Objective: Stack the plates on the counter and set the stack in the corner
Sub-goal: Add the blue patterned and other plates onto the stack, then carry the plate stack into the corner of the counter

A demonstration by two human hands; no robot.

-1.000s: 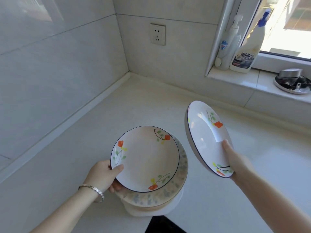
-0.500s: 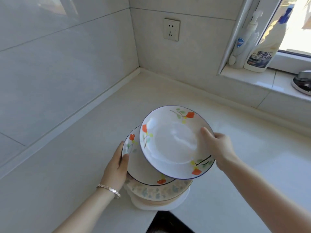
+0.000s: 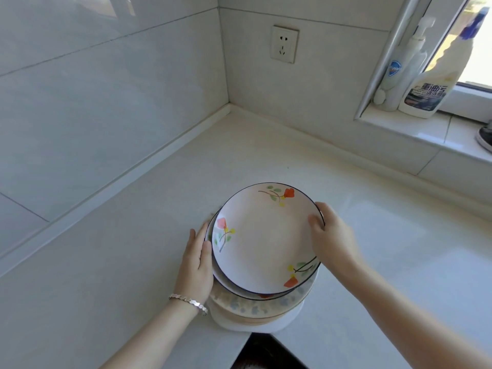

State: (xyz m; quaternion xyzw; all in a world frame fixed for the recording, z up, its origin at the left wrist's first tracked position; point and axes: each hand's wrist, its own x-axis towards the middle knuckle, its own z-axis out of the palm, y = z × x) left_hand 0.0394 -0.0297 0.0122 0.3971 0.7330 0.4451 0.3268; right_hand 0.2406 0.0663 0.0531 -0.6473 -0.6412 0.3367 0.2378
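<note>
A stack of plates sits near the counter's front edge, over a notch in that edge. Its top plate is white with a dark rim and red and yellow flowers, lying flat and slightly offset on a matching plate. Below come a plate with blue-green blotches and paler plates. My right hand grips the top plate's right rim, thumb over the edge. My left hand presses against the stack's left side, fingers along the rims. The counter corner lies far beyond the stack.
Tiled walls meet at the corner, with a wall socket above it. On the window sill at right stand a pump bottle and a cleaner bottle; a dark object shows at the right edge.
My right hand brought the tilted flowered plate leftward and laid it flat on the stack. My left hand shifted from under the stack's edge to its left side.
</note>
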